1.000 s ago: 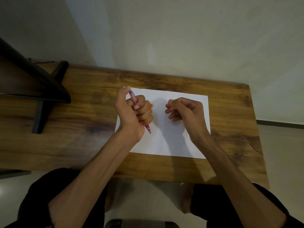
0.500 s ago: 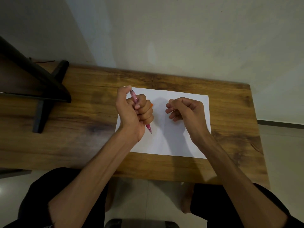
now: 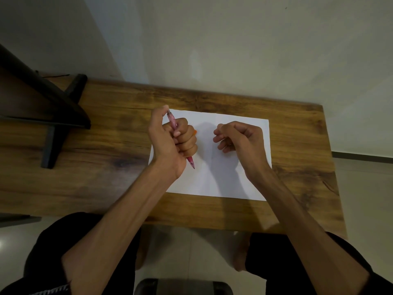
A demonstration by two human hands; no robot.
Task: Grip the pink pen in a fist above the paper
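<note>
While the pink pen (image 3: 176,133) sits clenched in the left hand (image 3: 172,141), thumb on its top, tip down over the white paper (image 3: 212,179), the right hand (image 3: 240,138) hovers curled and empty. Loosening that fist would likely steady the pen better on the wooden table (image 3: 106,167).

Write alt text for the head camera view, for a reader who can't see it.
A person's left hand grips a pink pen in its fist, tip pointing down over a white sheet of paper on a wooden table. The right hand, fingers curled and holding nothing, is above the same sheet.
</note>
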